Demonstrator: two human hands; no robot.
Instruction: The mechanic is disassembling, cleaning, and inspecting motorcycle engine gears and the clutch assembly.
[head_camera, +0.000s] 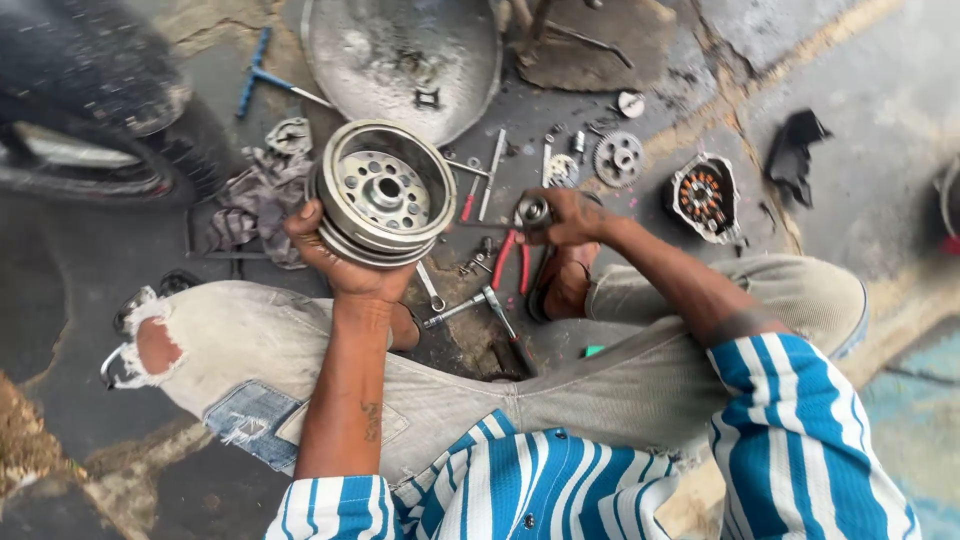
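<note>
Centre-left of frame we hold up a round grey metal flywheel rotor w/ drilled inner plate & centre hub (383, 192); our left hand (345, 262) cups it from below, fingers curled round the grooved rim. Just right, a small silver cylindrical metal part (534, 211) sits pinched in our right hand (572, 218), fingertips closed on it.

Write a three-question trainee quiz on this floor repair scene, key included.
1. True or false: the left hand holds the round metal drum.
2. What does the right hand grip? A) a small round metal part B) a hammer C) a rag
3. What colour are the handles of the pliers on the ground?

Key: 1 true; 2 A; 3 red.
</note>
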